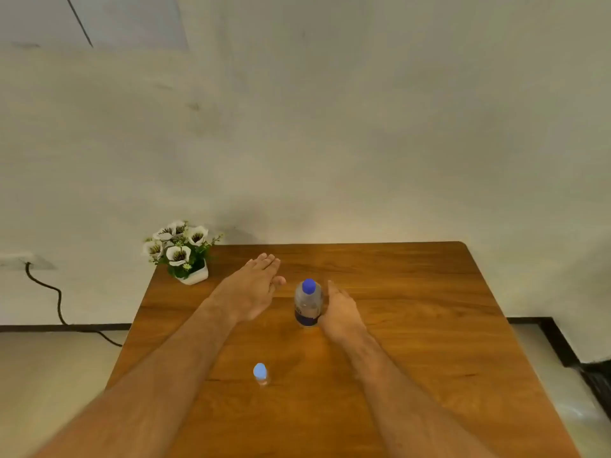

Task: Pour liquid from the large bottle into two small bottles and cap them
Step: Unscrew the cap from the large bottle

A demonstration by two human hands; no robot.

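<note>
**Both hands close in on the capped large bottle**

At about ten o'clock on the wooden surface [413, 325], a white pot of flowers [181, 251] sits at the far corner, well clear of the working area. Next comes the left hand [254, 289], its grip spread flat and holding nothing, hovering at about nine o'clock from the large bottle [308, 304]; it seems placed to reach the cap while the other hand steadies the body. One small bottle [261, 373], pale blue cap on, stands upright at roughly seven o'clock from the large one, near the person, probably within easy pouring range. The second small bottle is not visible. The large bottle stands upright mid-surface, dark blue cap [308, 285] on. The right hand [340, 312] sits against its three o'clock side, grip open and curved; whether it touches is unclear. Nothing is poured yet; uncapping looks next.
</note>
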